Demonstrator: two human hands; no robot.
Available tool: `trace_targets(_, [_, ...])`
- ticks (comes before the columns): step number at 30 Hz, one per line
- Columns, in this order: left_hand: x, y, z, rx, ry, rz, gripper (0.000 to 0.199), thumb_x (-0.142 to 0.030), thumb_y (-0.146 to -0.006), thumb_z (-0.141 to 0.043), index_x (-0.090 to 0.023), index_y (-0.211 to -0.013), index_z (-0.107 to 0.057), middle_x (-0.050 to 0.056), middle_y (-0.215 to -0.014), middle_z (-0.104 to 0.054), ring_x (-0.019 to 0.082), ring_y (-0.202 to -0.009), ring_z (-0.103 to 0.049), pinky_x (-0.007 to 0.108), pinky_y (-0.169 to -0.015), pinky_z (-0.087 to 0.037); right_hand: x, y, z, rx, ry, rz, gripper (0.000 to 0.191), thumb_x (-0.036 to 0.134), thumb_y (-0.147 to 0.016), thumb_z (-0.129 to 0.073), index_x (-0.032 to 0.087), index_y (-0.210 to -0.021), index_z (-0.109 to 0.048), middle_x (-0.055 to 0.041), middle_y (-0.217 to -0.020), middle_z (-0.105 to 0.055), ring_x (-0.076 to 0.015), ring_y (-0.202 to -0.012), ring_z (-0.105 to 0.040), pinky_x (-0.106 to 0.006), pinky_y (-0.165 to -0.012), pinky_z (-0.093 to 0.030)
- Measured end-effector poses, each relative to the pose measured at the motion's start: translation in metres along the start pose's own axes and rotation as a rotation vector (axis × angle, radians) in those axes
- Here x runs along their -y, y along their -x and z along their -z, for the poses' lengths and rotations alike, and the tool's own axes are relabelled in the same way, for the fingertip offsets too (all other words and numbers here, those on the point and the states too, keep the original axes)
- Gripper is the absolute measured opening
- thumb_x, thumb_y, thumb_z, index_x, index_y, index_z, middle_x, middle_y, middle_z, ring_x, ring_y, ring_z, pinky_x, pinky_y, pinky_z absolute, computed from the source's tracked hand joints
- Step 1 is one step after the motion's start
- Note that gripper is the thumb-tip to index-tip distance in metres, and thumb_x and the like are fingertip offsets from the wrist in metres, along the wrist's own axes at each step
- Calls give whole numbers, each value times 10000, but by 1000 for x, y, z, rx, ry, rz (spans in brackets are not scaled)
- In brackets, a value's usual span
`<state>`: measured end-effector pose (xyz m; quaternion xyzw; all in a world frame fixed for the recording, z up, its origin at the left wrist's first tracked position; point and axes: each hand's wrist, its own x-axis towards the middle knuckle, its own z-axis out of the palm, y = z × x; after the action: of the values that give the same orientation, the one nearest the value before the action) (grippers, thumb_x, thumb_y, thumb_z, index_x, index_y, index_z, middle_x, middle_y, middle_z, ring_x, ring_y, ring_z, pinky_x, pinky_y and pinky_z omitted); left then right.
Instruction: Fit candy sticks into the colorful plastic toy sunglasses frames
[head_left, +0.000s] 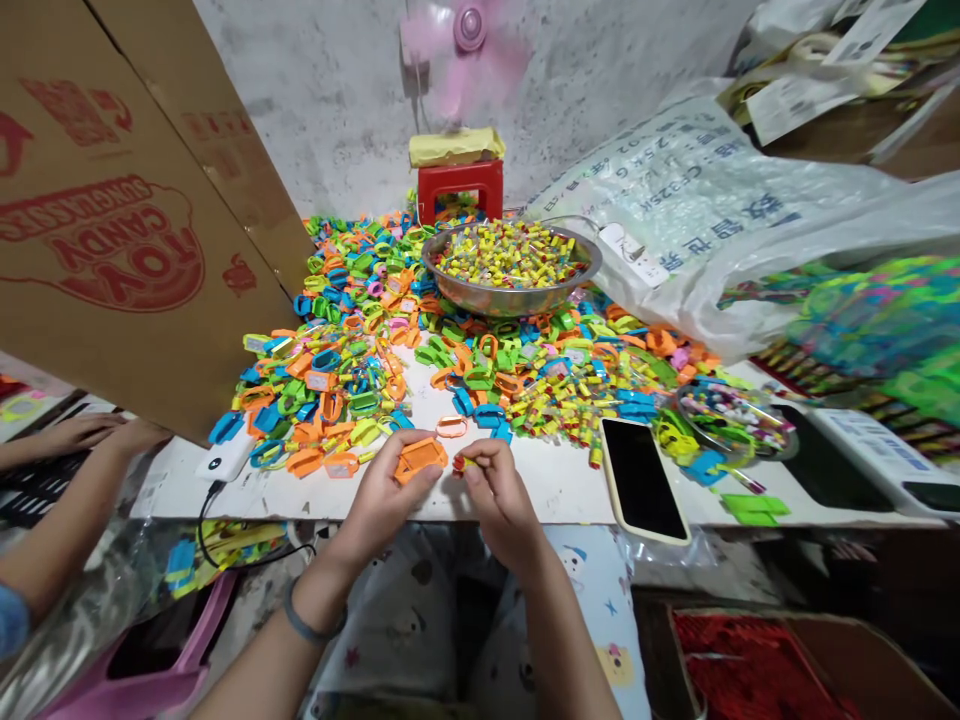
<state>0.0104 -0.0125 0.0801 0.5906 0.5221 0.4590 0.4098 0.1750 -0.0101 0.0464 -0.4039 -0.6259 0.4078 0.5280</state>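
Note:
My left hand [390, 488] grips an orange plastic frame-shaped toy piece [420, 459] with a rectangular recess, held over the table's front edge. Close beside it, my right hand [499, 492] pinches a small yellow and red capsule-like piece [463, 464]; the fingertips partly hide it. The two pieces are apart. Just beyond my hands lie a pale orange ring-shaped piece [451, 427] and a few blue pieces [491, 416]. A heap of yellow-and-red small pieces [555, 405] lies to the right, and coloured plastic pieces [322, 385] are piled to the left.
A metal bowl [510, 296] of yellow pieces stands amid the pile, before a red stool [460, 183]. A cardboard box [135, 230] rises at left, near another person's hands [97, 435]. A phone [643, 480], a clear bowl [739, 418] and a plastic sack [675, 190] occupy the right.

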Motion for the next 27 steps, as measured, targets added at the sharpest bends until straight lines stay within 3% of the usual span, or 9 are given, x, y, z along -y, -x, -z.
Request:
trace_targets(6, [4, 7, -1, 0, -214, -336, 325, -337, -860, -657, -241, -1147, -539, 67, -1158, -544, 196, -1142, -528, 332, -937, -481, 14, 0, -5, -96, 81, 190, 81, 226, -954, -457, 226, -979, -533, -15, -879, -610, -144, -809, -607, -257, -722, -490])
trace_targets(12, [2, 8, 3, 15, -283, -424, 325, -307, -885, -631, -251, -1179, -505, 72, -1150, -520, 189, -1117, -524, 329, -905, -497, 22, 0, -6, -138, 315, 344, 111, 157, -954, -423, 211, -962, -520, -38, -852, -622, -171, -820, -611, -279, -717, -484])
trace_targets(16, [3, 9, 4, -14, -286, -346, 333, -332, -883, -627, -244, -1181, -508, 73, -1153, -527, 198, -1109, -536, 335, -903, -495, 27, 1, -7, -42, 522, 338, 176, 194, -983, -350, 197, -922, -515, -60, -817, -618, -194, -762, -594, -298, -681, -461])
trace_targets(20, [5, 6, 6, -50, -289, -94, 404, -360, -860, -636, -227, -1216, -499, 69, -1137, -557, 213, -1082, -561, 355, -948, -454, 27, 3, -13, 103, 770, 255, 255, 338, -994, -353, 170, -997, -544, -108, -858, -638, -228, -756, -590, -307, -640, -412])
trace_targets(23, [4, 2, 10, 4, -283, 52, 480, -385, -857, -618, -209, -1276, -461, 52, -1033, -584, 206, -963, -596, 347, -901, -454, 18, 3, -19, 161, 896, 205, 288, 369, -991, -360, 186, -902, -564, -80, -727, -629, -200, -623, -560, -295, -547, -306])
trace_targets(27, [0, -3, 18, 79, -350, 126, 456, -431, -867, -584, -204, -1256, -511, 47, -967, -621, 228, -958, -605, 353, -901, -442, 6, 5, -29, 224, 909, 230, 309, 371, -995, -357, 187, -881, -578, -58, -654, -634, -173, -535, -525, -304, -530, -237])
